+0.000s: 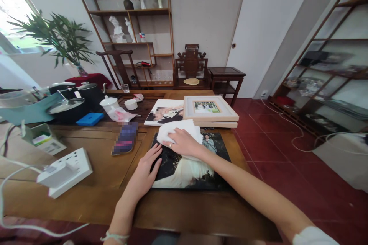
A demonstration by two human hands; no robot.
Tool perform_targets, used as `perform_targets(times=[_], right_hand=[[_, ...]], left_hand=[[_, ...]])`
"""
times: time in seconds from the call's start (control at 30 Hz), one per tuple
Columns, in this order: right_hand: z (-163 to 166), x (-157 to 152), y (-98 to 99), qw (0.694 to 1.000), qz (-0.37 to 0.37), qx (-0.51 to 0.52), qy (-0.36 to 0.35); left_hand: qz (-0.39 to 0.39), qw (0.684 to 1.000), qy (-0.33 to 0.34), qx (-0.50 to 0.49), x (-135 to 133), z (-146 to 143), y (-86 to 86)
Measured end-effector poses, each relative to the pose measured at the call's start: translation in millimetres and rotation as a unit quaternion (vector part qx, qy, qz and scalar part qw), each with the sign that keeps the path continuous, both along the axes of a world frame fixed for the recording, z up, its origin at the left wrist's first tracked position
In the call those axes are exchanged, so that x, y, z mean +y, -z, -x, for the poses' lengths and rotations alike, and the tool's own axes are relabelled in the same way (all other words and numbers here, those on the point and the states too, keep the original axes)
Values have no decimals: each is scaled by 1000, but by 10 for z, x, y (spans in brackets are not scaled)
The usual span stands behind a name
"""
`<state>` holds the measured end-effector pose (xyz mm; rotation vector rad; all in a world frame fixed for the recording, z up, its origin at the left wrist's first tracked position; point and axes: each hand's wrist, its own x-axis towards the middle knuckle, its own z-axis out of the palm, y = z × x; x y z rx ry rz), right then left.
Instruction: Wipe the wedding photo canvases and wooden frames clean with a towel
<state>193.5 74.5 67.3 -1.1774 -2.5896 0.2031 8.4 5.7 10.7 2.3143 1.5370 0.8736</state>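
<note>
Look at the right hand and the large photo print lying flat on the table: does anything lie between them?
Yes. A white cloth lies between the right hand and the photo print; the left hand rests directly on the print's left edge.

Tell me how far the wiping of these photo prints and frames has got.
In hand: the right hand presses a white cloth onto the large dark photo print lying on the wooden table, while the left hand lies flat on the print's left edge. Done: nothing shows for sure. Possibly left: the second print and the stacked light frames behind, both untouched; whether they are already wiped cannot be told.
</note>
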Motion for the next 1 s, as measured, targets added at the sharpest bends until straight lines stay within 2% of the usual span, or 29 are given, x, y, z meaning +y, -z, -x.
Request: perform_targets(times=[0.1,0.2,0.3,0.47,0.6,0.73,0.9,1.0], right_hand=[[88,18,10,1000,-8,-8,25],[-5,-49,44,998,-15,-17,57],[-262,-166,94,996,-22,-24,86],[-873,-327,172,991,-25,-30,129],[-1205,-425,193,990,-24,-21,136],[-1195,-732,180,995,-21,-12,100],[-1022,-1339,176,998,43,11,-45],[-992,-1477,186,995,50,28,-82]], left_hand=[[-6,1000,1,4,2,4,13],[-9,1000,5,1,6,6,23],[-10,1000,7,-4,10,7,27],[-11,1000,6,-12,15,9,27],[-9,1000,6,-13,16,11,26],[-17,1000,8,-15,17,16,34],[-21,1000,11,-13,27,23,42],[-19,1000,12,-10,26,22,37]])
